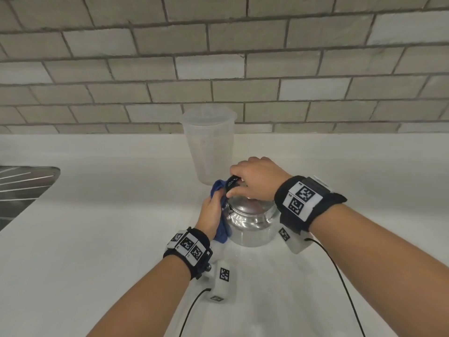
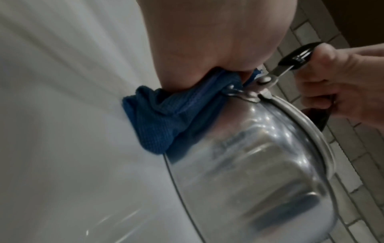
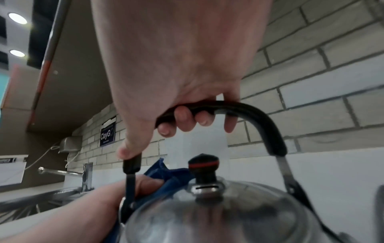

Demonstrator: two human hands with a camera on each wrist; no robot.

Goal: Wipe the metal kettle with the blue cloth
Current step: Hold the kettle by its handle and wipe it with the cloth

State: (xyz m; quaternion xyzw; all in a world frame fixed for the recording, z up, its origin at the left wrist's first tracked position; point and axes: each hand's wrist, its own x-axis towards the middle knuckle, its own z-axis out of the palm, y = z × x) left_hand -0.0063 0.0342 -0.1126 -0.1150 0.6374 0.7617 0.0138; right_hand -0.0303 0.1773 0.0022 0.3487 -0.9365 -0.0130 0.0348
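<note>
A shiny metal kettle [image 1: 250,224] stands on the white counter [image 1: 97,239], seen close up in the wrist views [image 2: 259,172] [image 3: 218,213]. My right hand [image 1: 252,181] curls round its black arched handle [image 3: 249,110] from above. My left hand [image 1: 211,212] holds the bunched blue cloth [image 1: 220,188] against the kettle's left side, by the handle's hinge [image 2: 264,80]. The cloth [image 2: 162,118] hangs down below the palm toward the counter. A black lid knob [image 3: 203,166] with a red ring tops the lid.
A tall translucent plastic jug [image 1: 210,144] stands just behind the kettle against the grey brick-tile wall [image 1: 218,57]. A steel sink drainer [image 1: 21,188] lies at the far left, with a tap [image 3: 62,171] beside it. Cables trail from both wrist units across the counter.
</note>
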